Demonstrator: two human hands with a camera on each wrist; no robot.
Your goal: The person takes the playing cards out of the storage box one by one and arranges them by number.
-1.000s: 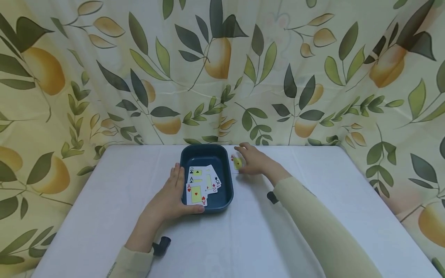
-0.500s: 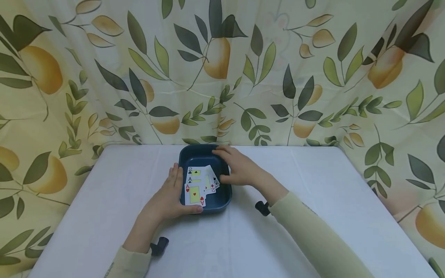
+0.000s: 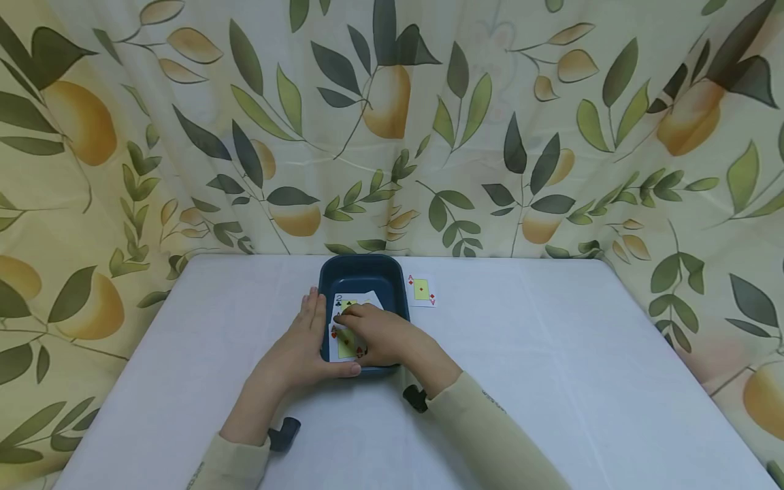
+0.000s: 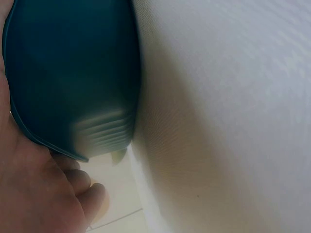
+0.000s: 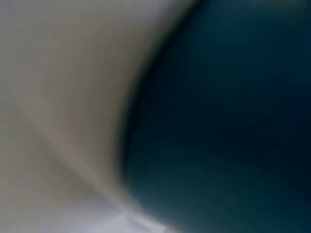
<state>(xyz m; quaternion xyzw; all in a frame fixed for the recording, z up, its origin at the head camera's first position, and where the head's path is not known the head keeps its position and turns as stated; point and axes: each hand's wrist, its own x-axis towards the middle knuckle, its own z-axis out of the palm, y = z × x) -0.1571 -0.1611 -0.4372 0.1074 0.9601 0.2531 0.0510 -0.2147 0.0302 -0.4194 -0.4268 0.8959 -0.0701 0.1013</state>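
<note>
A dark blue tray [image 3: 366, 261] lies on the white-covered table with several playing cards in it. My left hand [image 3: 300, 347] rests along its left wall, fingers straight and thumb over the near rim; the left wrist view shows this hand against the tray's outer side [image 4: 73, 58]. My right hand [image 3: 380, 333] reaches over the near right of the tray, fingers and thumb spread above the ace of hearts [image 3: 344, 344]. It hides part of that card and most of the cards at the right. Above it shows a two of clubs [image 3: 339, 299].
An ace of diamonds [image 3: 421, 290] lies face up on the table just right of the tray. A patterned curtain [image 3: 465, 136] hangs behind the table's far edge. The right wrist view is blurred and filled mostly by the tray's side [image 5: 233, 121].
My right hand has left the ace of diamonds, passed over the tray's right rim and come to the ace of hearts. The left hand stays at the tray's side.
</note>
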